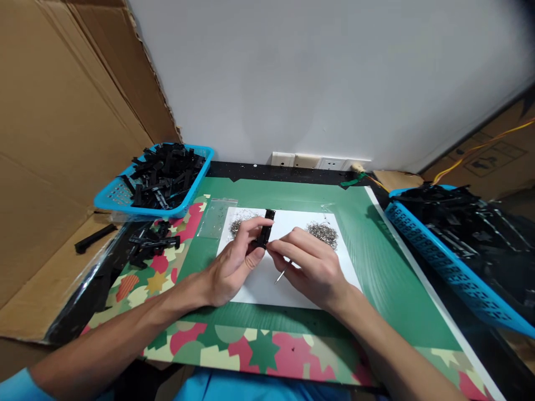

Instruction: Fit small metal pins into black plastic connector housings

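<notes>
My left hand [234,262] grips a narrow black plastic part [266,228], holding it upright over a white sheet [267,284]. My right hand [307,262] is closed beside it, its fingertips pinched at the part's lower end. A thin metal tool [281,275] sticks out below those fingers. Two piles of tiny metal pieces lie on the sheet: one pile [322,233] to the right of my hands, another pile [239,224] behind my left hand.
A blue basket [117,195] of black parts stands at the back left, with loose black parts [152,242] in front of it. Another blue basket [443,262] of black parts lies on the right. A small clear bag [214,217] rests on the green mat [376,267]. Cardboard walls the left.
</notes>
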`<state>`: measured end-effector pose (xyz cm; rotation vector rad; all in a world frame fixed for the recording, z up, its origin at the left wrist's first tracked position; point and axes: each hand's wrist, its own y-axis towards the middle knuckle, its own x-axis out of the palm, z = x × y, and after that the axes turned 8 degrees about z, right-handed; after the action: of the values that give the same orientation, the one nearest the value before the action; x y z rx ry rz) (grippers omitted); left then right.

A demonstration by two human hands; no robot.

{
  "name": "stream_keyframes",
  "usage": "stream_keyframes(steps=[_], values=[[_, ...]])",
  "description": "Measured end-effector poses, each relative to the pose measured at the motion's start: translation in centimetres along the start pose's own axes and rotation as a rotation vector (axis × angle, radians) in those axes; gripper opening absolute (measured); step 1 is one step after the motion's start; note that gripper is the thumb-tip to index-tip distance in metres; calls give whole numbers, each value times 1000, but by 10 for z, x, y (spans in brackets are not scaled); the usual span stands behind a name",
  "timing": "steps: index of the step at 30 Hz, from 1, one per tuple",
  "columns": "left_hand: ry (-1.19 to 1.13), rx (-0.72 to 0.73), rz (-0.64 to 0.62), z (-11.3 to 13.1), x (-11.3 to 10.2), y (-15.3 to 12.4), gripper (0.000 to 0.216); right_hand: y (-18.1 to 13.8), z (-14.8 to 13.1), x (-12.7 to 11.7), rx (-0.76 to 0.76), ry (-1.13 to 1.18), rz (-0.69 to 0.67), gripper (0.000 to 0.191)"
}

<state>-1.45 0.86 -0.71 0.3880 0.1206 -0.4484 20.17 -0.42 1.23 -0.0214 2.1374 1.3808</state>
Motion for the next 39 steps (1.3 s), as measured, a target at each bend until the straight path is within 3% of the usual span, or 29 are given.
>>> stream_keyframes(steps=[12,16,22,28,31,36,39], values=[[56,56,3,0,-3,-1,43,2,-5,3,185,211,26,19],[-87,-65,-18,4,0,-1,40,0,-3,4,214,217,21,21],[-452,-295,35,12,6,3,30,0,5,-1,140,121,27,23],[-619,-445,-67,11,4,7,32,-3,12,-6,21,55,-15,34],[-446,-438,-74,9,3,6,29,-3,16,-11,-8,-10,-81,28],[249,-70,116,8,0,8,35,-8,28,-19,25,-64,-175,24],[471,84,149,6,0,9,31,-12,34,-20,42,-81,-199,25]])
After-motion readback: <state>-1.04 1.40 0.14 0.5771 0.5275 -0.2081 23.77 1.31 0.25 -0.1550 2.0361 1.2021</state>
